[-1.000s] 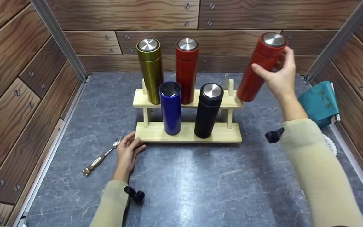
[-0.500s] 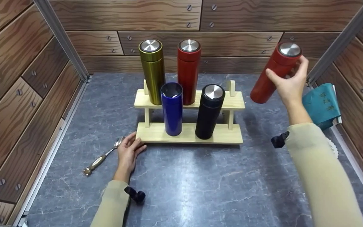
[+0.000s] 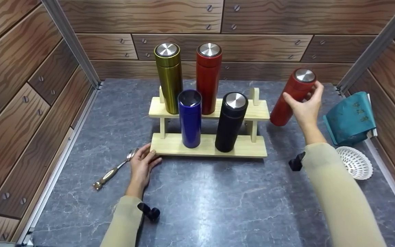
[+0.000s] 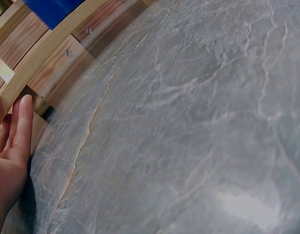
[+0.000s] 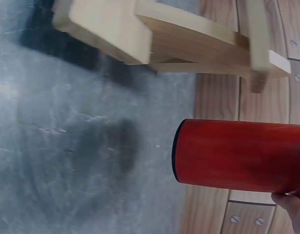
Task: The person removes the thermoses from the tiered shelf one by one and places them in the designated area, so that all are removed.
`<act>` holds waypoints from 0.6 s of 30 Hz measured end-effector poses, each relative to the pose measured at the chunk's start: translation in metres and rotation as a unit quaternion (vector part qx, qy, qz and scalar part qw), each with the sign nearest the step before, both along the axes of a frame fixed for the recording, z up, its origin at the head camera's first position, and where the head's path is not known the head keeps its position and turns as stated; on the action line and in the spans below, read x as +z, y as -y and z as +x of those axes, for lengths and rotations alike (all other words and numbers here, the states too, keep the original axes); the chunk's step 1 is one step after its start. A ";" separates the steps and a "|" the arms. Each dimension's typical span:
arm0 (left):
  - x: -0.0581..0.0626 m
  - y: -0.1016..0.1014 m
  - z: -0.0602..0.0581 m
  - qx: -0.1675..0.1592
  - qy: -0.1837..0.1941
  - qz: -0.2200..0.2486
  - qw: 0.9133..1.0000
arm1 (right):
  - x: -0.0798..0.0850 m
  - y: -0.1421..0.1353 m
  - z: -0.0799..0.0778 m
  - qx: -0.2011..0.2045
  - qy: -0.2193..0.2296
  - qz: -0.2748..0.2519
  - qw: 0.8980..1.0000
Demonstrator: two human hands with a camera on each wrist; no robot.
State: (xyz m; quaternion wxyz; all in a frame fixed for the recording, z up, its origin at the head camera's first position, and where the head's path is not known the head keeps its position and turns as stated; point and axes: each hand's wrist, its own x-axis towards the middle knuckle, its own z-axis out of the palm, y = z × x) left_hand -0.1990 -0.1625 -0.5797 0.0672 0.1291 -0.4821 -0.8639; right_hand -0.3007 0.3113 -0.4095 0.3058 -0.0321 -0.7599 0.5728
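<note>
Red bottle (image 3: 283,109), right fingers (image 3: 318,89) gripping, left fingers (image 4: 24,126) seemingly pinching rack (image 3: 165,145), dark base rim (image 5: 174,153) only from right wrist

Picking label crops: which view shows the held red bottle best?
Head: the held red bottle shows top to base, partly behind the right hand. Right wrist: lower part only, top cut off. Left wrist: absent.

Plain, pale yellow-beige and long, the left sleeve (image 3: 121,221) and right sleeve (image 3: 336,195) match. Each carries a small black wrist device: a knobbly left camera (image 3: 153,214), a blockier right camera (image 3: 296,163).
</note>
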 end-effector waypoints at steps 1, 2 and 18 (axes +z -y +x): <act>0.000 0.000 0.000 0.001 0.001 0.000 1.000 | -0.003 0.001 0.000 -0.001 0.003 0.000 1.000; 0.000 0.000 0.000 0.002 0.001 0.000 1.000 | -0.005 0.002 0.002 -0.003 0.005 0.000 1.000; 0.000 -0.001 0.000 0.003 -0.001 0.002 1.000 | -0.058 -0.004 -0.007 -0.025 0.009 -0.017 1.000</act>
